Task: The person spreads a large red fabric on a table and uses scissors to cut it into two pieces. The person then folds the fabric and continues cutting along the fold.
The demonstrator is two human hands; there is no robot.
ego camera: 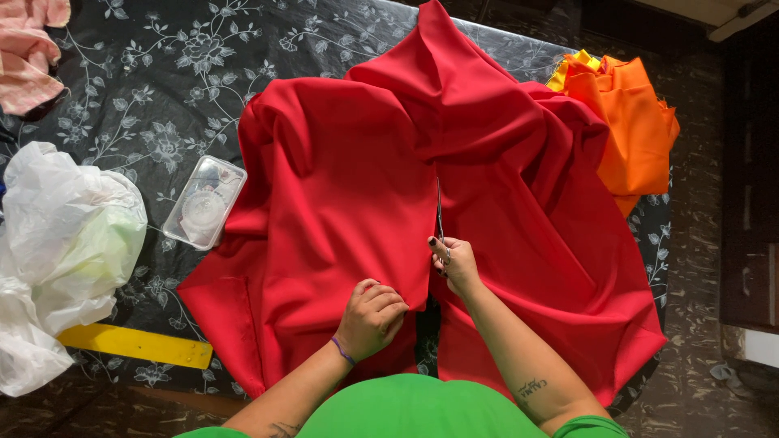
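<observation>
While my left hand [371, 318] presses closed on the red cloth [341, 203] spread over the counter [162, 89], my right hand [454, 264] grips scissors [439, 217] (blades in the cut) at its middle.

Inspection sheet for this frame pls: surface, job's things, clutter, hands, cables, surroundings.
Surface: table under a black cloth with a grey flower print.
Job's things: red fabric spread flat, cut partway up the middle; scissors in the cut, blades pointing away from the person.
Clutter: clear plastic box, yellow ruler, white plastic bags, pink cloth, orange fabric with a yellow piece at its top.
Hands: right hand grips the scissors; left hand presses the red fabric beside the cut.
Cables: nothing seen.
Surroundings: dark patterned floor; dark cabinet at the right edge.
</observation>
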